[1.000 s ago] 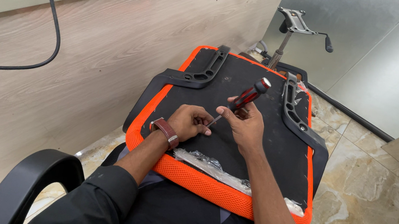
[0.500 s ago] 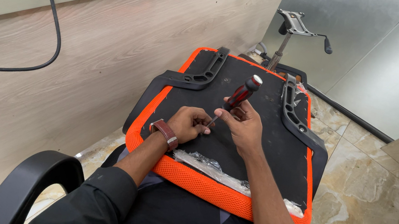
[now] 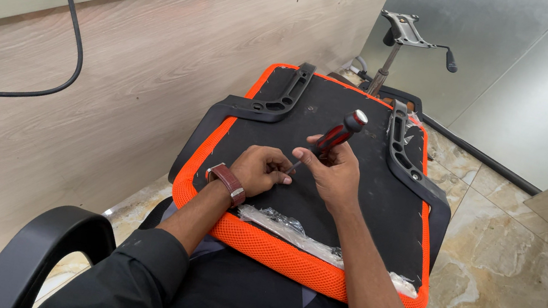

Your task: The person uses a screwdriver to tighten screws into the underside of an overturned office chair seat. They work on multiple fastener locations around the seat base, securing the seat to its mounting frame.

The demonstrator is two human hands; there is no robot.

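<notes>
Left hand (image 3: 263, 171) curled, fingers pinching at driver tip on seat pan (image 3: 352, 209); held item too small to tell. Right hand (image 3: 330, 172) closed round screwdriver (image 3: 332, 141); shaft slants near-left, handle far-right.

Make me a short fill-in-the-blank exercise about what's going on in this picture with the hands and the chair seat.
1. The right hand grips a ____ with a red and black handle.
2. The upturned seat has an edge of ____ mesh.
3. A watch with a brown strap sits on the ____ wrist.
4. A black cable hangs over the ____ counter.

Missing words: screwdriver; orange; left; wooden
</notes>
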